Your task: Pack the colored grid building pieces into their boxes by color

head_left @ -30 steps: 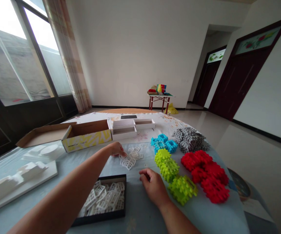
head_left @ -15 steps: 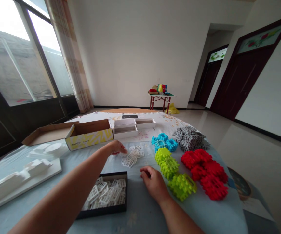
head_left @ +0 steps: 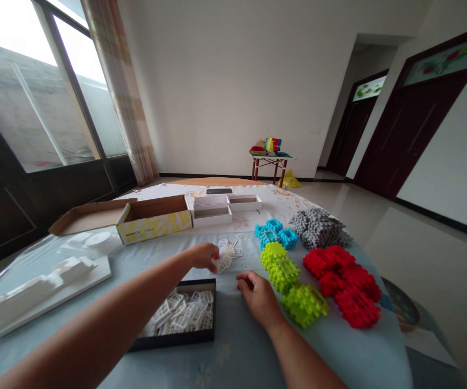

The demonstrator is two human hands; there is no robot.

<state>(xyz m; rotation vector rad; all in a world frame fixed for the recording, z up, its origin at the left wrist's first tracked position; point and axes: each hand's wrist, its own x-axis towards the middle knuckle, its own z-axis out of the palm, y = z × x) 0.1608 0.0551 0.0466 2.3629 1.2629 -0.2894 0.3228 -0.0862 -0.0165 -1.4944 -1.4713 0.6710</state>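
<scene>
L hand moved nearer vs ½ sec ago, now at near-L edge of wht pcs.

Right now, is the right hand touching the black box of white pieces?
Apart. The head view shows a plain strip of tablecloth between the right hand and the black box.

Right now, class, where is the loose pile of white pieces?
In the head view, the loose white pieces lie beyond the black tray, beside the left hand and left of the green blocks.
</scene>
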